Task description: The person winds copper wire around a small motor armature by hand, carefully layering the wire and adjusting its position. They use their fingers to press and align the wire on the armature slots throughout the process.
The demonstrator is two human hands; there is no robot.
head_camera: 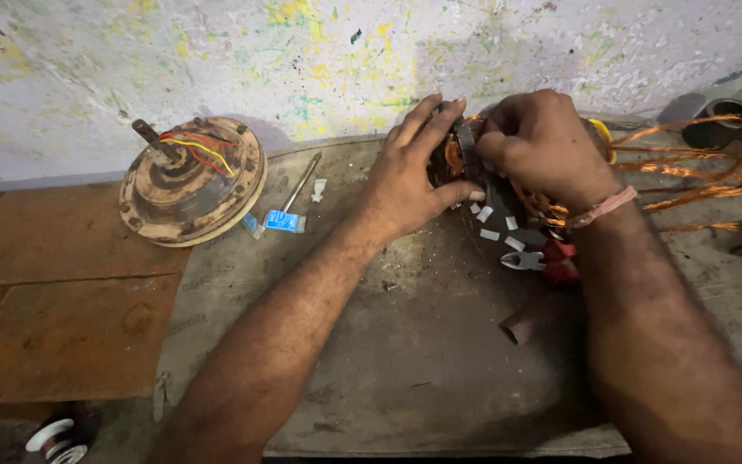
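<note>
A round motor stator [457,155] with copper windings stands on a grey mat [414,361] near the wall. My left hand [410,172] grips its left side, fingers spread over the top. My right hand [543,146] is closed over its right side, fingertips pinching at the slots. Loose loops of copper wire [706,167] trail from the stator to the right. Most of the stator is hidden by both hands.
A rusty round motor cover [192,182] with a shaft and coloured wires leans at the left. A screwdriver [289,198] lies beside it. Red-handled pliers [538,258], white paper strips [489,234] and a short pipe piece [519,325] lie below the stator. A wire spool [55,438] sits bottom left.
</note>
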